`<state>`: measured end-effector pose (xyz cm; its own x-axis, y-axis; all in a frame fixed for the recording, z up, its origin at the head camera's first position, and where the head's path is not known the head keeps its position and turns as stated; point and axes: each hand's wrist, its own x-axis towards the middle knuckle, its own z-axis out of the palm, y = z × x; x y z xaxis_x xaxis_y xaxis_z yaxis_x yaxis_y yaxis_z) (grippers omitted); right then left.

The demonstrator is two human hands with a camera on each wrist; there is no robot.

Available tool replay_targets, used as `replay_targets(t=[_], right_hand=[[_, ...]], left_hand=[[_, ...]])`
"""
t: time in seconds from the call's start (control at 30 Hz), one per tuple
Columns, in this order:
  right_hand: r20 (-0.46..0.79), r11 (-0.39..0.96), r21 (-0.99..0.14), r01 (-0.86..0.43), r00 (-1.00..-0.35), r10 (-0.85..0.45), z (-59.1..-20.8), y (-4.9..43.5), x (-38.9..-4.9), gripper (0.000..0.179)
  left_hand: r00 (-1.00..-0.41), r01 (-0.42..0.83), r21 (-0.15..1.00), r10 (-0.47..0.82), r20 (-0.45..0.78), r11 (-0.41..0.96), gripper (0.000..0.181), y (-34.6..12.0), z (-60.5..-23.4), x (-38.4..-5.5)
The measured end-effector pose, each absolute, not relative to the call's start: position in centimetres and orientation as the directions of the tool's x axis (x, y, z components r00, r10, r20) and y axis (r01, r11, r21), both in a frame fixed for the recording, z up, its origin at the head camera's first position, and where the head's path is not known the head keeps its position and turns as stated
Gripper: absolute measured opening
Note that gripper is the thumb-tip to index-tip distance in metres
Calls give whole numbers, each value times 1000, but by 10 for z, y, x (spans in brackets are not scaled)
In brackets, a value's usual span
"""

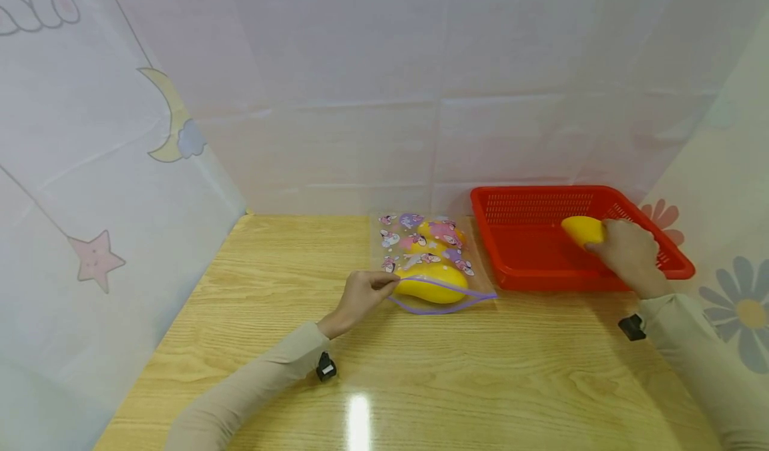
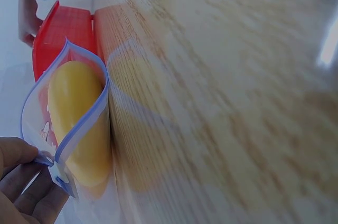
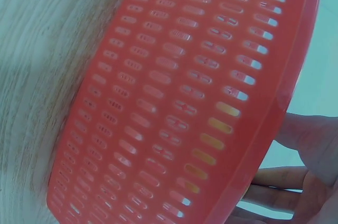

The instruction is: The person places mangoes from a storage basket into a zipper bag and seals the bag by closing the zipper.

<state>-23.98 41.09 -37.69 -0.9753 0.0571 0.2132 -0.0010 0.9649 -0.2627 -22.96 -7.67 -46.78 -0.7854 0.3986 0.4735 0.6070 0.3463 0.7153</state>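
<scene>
A clear zip bag (image 1: 480,284) with a purple zip edge and pink cartoon prints lies on the table, its mouth gaping toward me. Inside it is a large yellow mango (image 1: 435,284) near the opening, with more yellow-orange fruit behind, partly hidden by the prints. My left hand (image 1: 360,297) pinches the left corner of the bag's mouth, by the white zip slider (image 2: 57,172). Over the right part of the red basket (image 1: 504,274), my right hand (image 1: 631,251) grips another yellow mango (image 1: 581,229). In the right wrist view the basket's slotted wall hides most of that mango.
The basket stands against the back wall (image 1: 336,151), right beside the bag. Wood tabletop (image 1: 420,384) stretches in front of both. Printed sheets with a star (image 1: 96,259) and flowers (image 1: 751,312) form the side walls.
</scene>
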Motion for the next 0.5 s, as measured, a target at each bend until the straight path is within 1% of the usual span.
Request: replay_targets(t=[0.17,0.5], right_hand=[[230,963,-267,-18,-972,45,-378,408,-240,54],[290,966,-249,-62,-957,14,-377,401,-239,52]], left_hand=[[-788,604,717,399,469,349,13,-77,-467,-229],[-788,603,714,402,466,355,13,-76,-467,-229]])
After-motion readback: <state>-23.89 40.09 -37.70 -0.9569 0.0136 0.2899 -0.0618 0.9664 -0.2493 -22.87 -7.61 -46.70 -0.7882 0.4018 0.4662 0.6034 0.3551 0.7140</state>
